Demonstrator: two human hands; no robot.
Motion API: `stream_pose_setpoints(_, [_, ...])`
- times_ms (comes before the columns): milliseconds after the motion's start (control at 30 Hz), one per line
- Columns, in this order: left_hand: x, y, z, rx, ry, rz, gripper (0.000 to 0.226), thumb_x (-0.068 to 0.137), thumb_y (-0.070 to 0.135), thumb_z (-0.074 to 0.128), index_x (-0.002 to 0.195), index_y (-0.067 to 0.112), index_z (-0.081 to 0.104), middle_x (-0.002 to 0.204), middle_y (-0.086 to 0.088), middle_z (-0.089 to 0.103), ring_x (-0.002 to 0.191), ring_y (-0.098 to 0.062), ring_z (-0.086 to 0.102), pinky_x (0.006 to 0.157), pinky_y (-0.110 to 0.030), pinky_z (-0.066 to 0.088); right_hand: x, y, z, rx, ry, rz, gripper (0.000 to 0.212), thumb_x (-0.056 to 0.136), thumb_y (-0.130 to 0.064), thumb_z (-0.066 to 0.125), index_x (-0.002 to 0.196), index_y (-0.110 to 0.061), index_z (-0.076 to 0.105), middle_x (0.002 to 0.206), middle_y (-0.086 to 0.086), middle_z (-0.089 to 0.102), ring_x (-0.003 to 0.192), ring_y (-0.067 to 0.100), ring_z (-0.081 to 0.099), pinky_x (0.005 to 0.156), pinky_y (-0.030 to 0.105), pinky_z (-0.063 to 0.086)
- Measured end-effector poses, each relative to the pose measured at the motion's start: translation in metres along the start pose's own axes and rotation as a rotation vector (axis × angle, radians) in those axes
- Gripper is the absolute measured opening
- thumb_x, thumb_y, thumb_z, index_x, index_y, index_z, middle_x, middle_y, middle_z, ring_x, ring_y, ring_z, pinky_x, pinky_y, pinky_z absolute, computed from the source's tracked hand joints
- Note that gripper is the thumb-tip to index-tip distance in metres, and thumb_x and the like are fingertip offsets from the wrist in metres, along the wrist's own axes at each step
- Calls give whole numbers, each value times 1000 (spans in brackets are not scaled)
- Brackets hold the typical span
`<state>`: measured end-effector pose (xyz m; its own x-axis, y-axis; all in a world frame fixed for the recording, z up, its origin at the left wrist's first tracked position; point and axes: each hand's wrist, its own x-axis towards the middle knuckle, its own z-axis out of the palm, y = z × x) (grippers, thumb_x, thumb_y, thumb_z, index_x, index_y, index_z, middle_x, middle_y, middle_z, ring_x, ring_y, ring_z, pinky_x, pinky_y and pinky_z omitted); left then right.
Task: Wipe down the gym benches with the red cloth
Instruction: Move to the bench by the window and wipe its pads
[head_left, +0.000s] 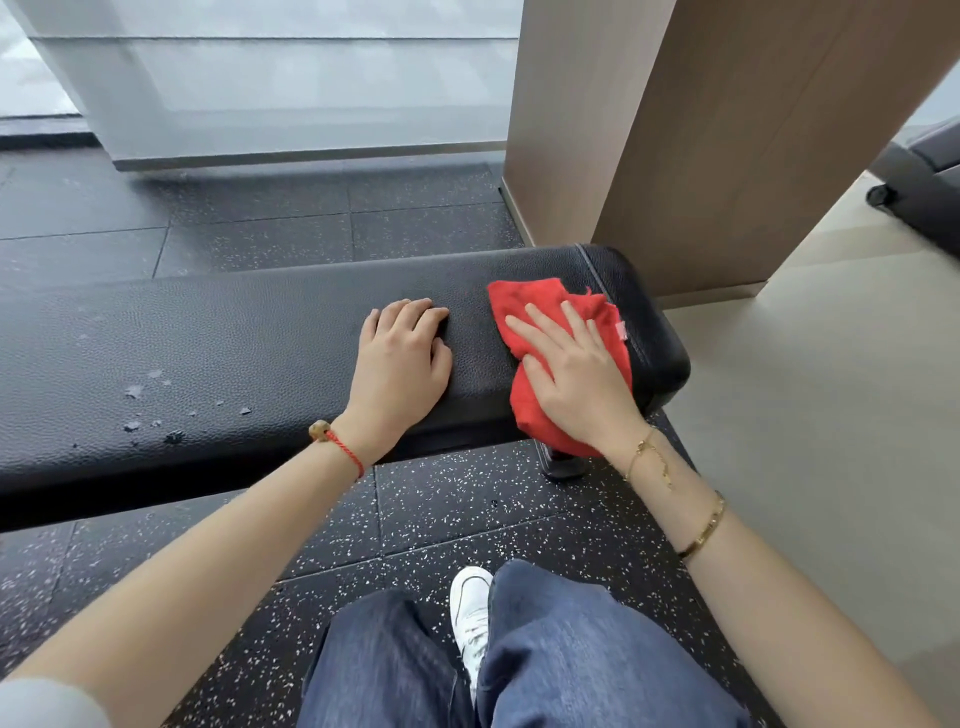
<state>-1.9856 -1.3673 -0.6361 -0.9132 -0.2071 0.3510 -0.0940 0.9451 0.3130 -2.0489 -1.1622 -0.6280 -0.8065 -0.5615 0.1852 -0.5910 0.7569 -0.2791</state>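
Observation:
A long black padded gym bench (234, 338) runs across the view from left to right. The red cloth (524, 306) lies crumpled on its right end, draping over the near edge. My right hand (576, 374) presses flat on the cloth, fingers spread. My left hand (400, 364) rests palm down on the bare pad just left of the cloth, fingers slightly curled, holding nothing. The pad's left part shows several worn, flaking spots (150, 400).
A tall wood-panelled column (727, 130) stands right behind the bench's right end. Speckled black rubber floor (467, 519) lies under and around the bench, pale floor (831, 415) to the right. A black machine base (919, 187) sits far right. My legs and a white shoe (470, 608) are below.

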Motion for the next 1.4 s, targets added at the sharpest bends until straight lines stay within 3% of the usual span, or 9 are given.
stream_pose_setpoints(233, [-1, 1, -1, 7, -3, 3, 38, 93, 22, 46, 127, 13, 60, 136, -6, 58, 130, -27, 47, 114, -46, 30, 41, 52, -22, -19, -10, 328, 47, 100, -27, 36, 147, -32, 36, 160, -3, 23, 149, 34, 8, 121, 50, 4])
stream_pose_setpoints(467, [-1, -2, 2, 16, -1, 16, 39, 93, 23, 44, 127, 14, 59, 136, -6, 58, 130, -27, 47, 114, -47, 31, -14, 39, -15, 20, -27, 99, 48, 100, -28, 38, 147, -38, 34, 159, -10, 25, 150, 26, 7, 122, 45, 1])
stream_pose_setpoints(633, [-1, -2, 4, 20, 5, 10, 39, 93, 23, 44, 128, 14, 59, 136, -5, 57, 130, -27, 47, 115, -46, 30, 37, 65, -20, 21, -59, 241, 48, 101, -27, 35, 147, -37, 33, 160, -7, 21, 150, 32, 4, 122, 50, 1])
stream_pose_setpoints(767, [0, 1, 4, 29, 12, 6, 41, 91, 25, 40, 125, 14, 60, 133, -5, 58, 128, -27, 48, 113, -47, 31, 93, 47, -15, -33, -114, 287, 49, 101, -30, 31, 150, -34, 29, 162, -5, 17, 149, 35, 2, 120, 54, 0])
stream_pose_setpoints(967, [1, 3, 2, 36, 6, -14, 39, 88, 23, 44, 122, 15, 61, 131, -3, 59, 125, -26, 49, 111, -46, 32, 63, -34, 12, -7, -100, -3, 50, 99, -28, 37, 149, -30, 32, 160, -3, 22, 150, 29, 7, 121, 50, 2])
stream_pose_setpoints(1100, [0, -1, 3, 11, 3, -1, 39, 90, 20, 47, 126, 15, 60, 134, -4, 58, 128, -27, 48, 113, -47, 30, 16, -36, 11, 31, -64, -105, 49, 98, -26, 41, 147, -31, 37, 158, -6, 29, 150, 26, 10, 122, 47, 6])
stream_pose_setpoints(1200, [0, -1, 3, 7, 3, -2, 39, 91, 21, 47, 127, 15, 60, 135, -5, 58, 129, -28, 47, 114, -48, 30, 7, -1, -2, 49, -41, -33, 48, 98, -25, 42, 146, -32, 39, 157, -7, 30, 150, 26, 12, 122, 45, 6])
stream_pose_setpoints(1300, [0, -1, 3, 10, -6, -6, 39, 92, 21, 46, 129, 15, 59, 137, -4, 56, 131, -27, 46, 115, -49, 29, 29, 30, -15, 30, -31, 152, 48, 100, -24, 39, 147, -30, 38, 159, -4, 26, 150, 28, 9, 122, 47, 4])
stream_pose_setpoints(1400, [-1, 2, 3, 20, -10, -11, 39, 92, 21, 45, 129, 14, 58, 137, -5, 56, 131, -27, 45, 116, -48, 28, 49, 21, -15, -14, -50, 214, 49, 100, -25, 36, 149, -28, 34, 161, -2, 22, 150, 31, 6, 122, 49, 2])
